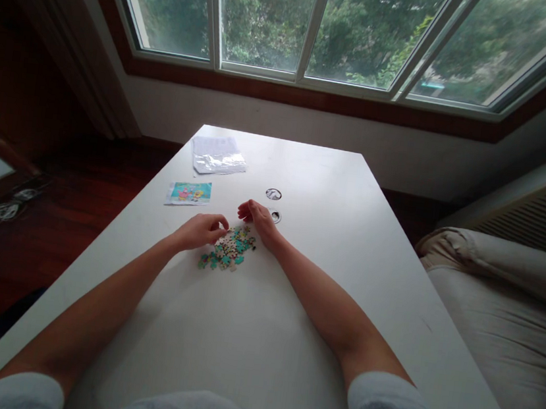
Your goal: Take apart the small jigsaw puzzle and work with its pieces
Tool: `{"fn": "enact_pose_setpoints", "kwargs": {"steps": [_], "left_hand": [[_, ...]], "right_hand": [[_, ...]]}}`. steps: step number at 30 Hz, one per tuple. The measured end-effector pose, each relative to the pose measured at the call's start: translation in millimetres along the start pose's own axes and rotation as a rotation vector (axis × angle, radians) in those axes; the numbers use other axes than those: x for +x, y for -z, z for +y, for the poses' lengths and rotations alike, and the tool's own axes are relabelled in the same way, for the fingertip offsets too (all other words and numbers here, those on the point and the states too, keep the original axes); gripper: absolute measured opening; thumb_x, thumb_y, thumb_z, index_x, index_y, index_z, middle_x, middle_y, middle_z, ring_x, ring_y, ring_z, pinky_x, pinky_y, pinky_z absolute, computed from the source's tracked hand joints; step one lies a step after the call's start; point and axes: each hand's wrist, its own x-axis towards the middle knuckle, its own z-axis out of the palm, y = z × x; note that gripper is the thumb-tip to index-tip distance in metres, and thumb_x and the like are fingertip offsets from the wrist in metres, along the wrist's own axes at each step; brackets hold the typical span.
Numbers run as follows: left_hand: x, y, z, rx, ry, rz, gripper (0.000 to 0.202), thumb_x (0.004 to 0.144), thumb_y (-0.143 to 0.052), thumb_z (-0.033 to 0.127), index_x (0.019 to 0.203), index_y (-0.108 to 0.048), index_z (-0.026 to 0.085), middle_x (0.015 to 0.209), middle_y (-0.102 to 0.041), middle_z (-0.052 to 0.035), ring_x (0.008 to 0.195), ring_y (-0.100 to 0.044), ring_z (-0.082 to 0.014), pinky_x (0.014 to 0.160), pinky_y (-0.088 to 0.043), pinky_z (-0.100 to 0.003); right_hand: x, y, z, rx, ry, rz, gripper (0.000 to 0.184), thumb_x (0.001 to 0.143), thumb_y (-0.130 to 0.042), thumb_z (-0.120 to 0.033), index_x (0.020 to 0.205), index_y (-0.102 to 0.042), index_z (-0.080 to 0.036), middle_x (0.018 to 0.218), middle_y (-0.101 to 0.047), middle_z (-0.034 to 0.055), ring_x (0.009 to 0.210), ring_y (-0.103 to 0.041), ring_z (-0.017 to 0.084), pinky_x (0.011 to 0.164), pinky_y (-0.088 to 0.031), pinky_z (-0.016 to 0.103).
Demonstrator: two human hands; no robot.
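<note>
A loose heap of small jigsaw puzzle pieces, teal, yellow and pale, lies on the white table. At the heap's upper left edge is my left hand, its fingers curved and the thumb a little apart, with nothing visible between them. My right hand rests on its side just above and right of the heap, fingers stretched out and slightly cupped towards it. A colourful picture card with cartoon figures lies left of the hands.
A clear plastic bag with papers lies at the table's far left. Two round metal-rimmed fittings sit in the tabletop beyond my right hand. A beige sofa stands along the right, and a cable coil lies on the floor left.
</note>
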Motion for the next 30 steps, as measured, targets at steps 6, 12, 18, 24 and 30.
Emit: {"fn": "enact_pose_setpoints", "kwargs": {"steps": [6,12,18,24,30], "left_hand": [[-0.5,0.2,5.6,0.135,-0.13,0.056,0.024,0.093,-0.055,0.039,0.099,-0.072,0.022,0.085,-0.07,-0.0015,0.072,-0.061,-0.0156,0.069,-0.047,-0.027],[-1.4,-9.5,-2.1,0.225,-0.264,0.052,0.034,0.094,-0.059,0.046,0.118,-0.068,0.024,0.124,-0.063,-0.0101,0.113,-0.06,-0.0261,0.1,-0.049,-0.04],[3.0,-34.3,-15.0,0.371,-0.265,0.173,0.045,0.095,-0.059,0.045,0.133,-0.059,0.023,0.15,-0.047,-0.0131,0.137,-0.045,-0.0331,0.115,-0.037,-0.053],[6.6,-35.4,-20.1,0.302,-0.229,0.3,0.03,0.099,-0.051,0.04,0.121,-0.063,0.023,0.134,-0.058,-0.0095,0.12,-0.058,-0.0263,0.106,-0.048,-0.043],[8.0,-36.3,-23.8,0.222,-0.151,0.417,0.02,0.097,-0.05,0.03,0.109,-0.064,0.023,0.119,-0.062,-0.0077,0.109,-0.062,-0.024,0.099,-0.051,-0.04]], "right_hand": [[-0.9,-0.8,-2.4,-0.007,-0.003,-0.001,0.067,0.087,-0.046,-0.081,0.09,-0.068,-0.018,0.08,-0.069,0.0058,0.074,-0.063,0.016,0.067,-0.047,0.028],[-0.2,-0.8,-1.7,0.008,-0.005,0.009,0.066,0.088,-0.046,-0.08,0.091,-0.068,-0.018,0.081,-0.068,0.0053,0.073,-0.062,0.016,0.067,-0.047,0.028],[-2.9,-2.4,-8.8,-0.026,0.035,-0.03,0.054,0.092,-0.049,-0.071,0.104,-0.068,-0.022,0.105,-0.067,0.0047,0.092,-0.063,0.017,0.078,-0.049,0.03],[-9.2,-11.2,-14.9,0.167,-0.065,-0.083,0.051,0.093,-0.052,-0.068,0.11,-0.067,-0.023,0.116,-0.064,0.0064,0.107,-0.063,0.021,0.088,-0.052,0.034],[-12.2,-16.3,-18.5,0.339,-0.203,-0.144,0.055,0.09,-0.056,-0.07,0.107,-0.068,-0.02,0.113,-0.067,0.0097,0.104,-0.065,0.022,0.089,-0.053,0.036]]}}
